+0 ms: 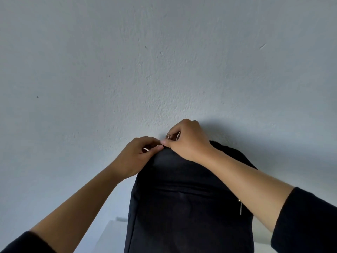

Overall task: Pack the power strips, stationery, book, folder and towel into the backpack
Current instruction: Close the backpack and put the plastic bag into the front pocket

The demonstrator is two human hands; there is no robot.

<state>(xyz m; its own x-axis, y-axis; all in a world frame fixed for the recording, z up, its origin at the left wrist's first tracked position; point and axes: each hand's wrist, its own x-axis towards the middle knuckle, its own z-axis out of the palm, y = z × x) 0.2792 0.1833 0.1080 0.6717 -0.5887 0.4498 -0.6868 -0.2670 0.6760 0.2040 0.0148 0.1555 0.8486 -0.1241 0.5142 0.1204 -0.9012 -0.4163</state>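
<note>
Directly beneath the hands, the backpack (182, 207) is standing upright. The left hand (138, 154) and right hand (186, 141) are touching, both pinching its top edge. Its fabric is probably soft and sagging, so that edge is the best hold.

A pale grey, rough-plastered wall (164, 61) fills the view, with a white surface (107, 236) low down

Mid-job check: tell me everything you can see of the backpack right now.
The backpack is black matte fabric and stands upright on a white surface against a pale wall. A zip line crosses its front, and a metal pull hangs at its right side. No contents show. At its top edge the left hand pinches a small pale tab and the right hand grips the fabric.
</note>
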